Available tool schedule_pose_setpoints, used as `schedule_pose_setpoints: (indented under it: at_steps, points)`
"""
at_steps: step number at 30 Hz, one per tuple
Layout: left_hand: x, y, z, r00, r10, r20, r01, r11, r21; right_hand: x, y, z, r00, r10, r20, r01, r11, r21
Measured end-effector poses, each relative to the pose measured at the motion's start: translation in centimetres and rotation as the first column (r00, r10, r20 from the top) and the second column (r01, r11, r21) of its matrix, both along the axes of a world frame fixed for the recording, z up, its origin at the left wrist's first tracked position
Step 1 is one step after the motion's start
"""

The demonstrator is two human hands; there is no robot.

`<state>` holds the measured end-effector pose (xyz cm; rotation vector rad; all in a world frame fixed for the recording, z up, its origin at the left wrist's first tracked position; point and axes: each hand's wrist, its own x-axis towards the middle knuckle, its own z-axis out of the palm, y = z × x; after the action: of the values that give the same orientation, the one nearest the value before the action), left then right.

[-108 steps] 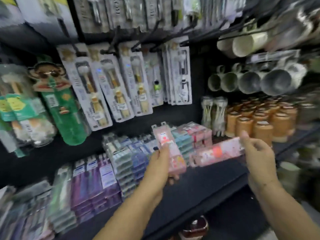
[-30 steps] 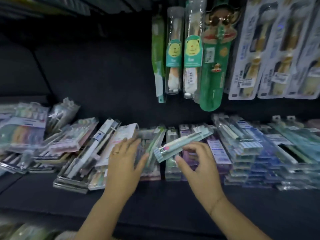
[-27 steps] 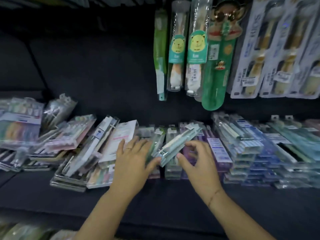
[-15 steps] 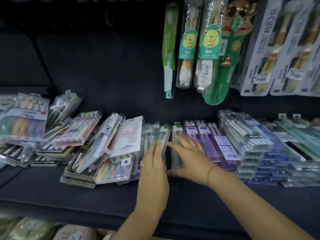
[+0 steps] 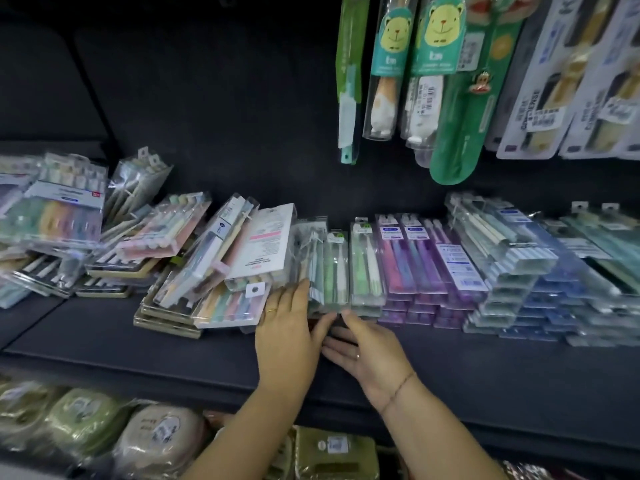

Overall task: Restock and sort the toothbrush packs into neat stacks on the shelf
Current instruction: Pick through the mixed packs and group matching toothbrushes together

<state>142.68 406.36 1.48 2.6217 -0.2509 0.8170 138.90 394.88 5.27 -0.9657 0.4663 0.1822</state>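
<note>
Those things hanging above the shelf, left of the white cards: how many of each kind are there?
Slim green pack: 1
Clear tubes with a yellow lion: 2
Green case with a monkey charm: 1
Total: 4

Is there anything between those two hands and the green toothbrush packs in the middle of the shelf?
Nothing visible. The left hand touches the left side of the green toothbrush packs, and the right hand is open just in front. A tilted white-backed pack leans close on their left.
</note>
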Motion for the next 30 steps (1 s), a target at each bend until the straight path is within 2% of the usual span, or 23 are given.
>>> schedule_pose_setpoints:
  at_steps: [2,5,9,12,15,18,24,28,30]
  points:
    - [0.4,0.3,-0.4,0.999,-0.012,0.045,0.011,1.000,0.028,0.8,0.5,0.4,0.997,0.037,-0.065,-0.032,0.996,0.081]
    - [0.6,0.8,-0.7,0.985,-0.043,0.166,0.038,0.999,0.033,2.0,1.2,0.7,0.989,0.072,-0.128,-0.067,0.997,0.040]
    - [-0.2,1.4,-1.0,0.934,-0.041,0.356,0.010,0.996,0.088,2.8,1.9,0.5,0.987,-0.031,-0.159,0.029,0.999,-0.014]
    - [-1.0,1.9,-0.8,0.910,-0.045,0.412,0.025,0.998,0.053,2.9,2.1,0.3,0.984,-0.092,-0.155,0.095,0.995,0.010]
    - [-1.7,2.4,-0.4,0.900,-0.067,0.431,0.075,0.997,-0.001,2.4,2.1,0.4,0.990,-0.090,-0.111,0.098,0.993,0.067]
    - [-2.5,2.7,-0.1,0.887,-0.073,0.457,0.091,0.996,-0.018,1.6,1.9,0.6,0.997,-0.051,-0.060,0.054,0.997,0.056]
    - [-4.0,2.2,0.8,0.835,-0.144,0.530,0.208,0.976,-0.063,-0.4,0.6,0.6,0.996,0.009,0.089,-0.003,0.997,-0.074]
    - [-4.2,1.6,1.5,0.803,-0.172,0.570,0.267,0.960,-0.087,-1.1,-0.8,1.8,0.974,-0.001,0.228,0.051,0.975,-0.215]
    - [-4.1,1.3,1.7,0.795,-0.178,0.580,0.278,0.956,-0.088,-1.1,-1.5,2.5,0.968,-0.017,0.248,0.079,0.967,-0.243]
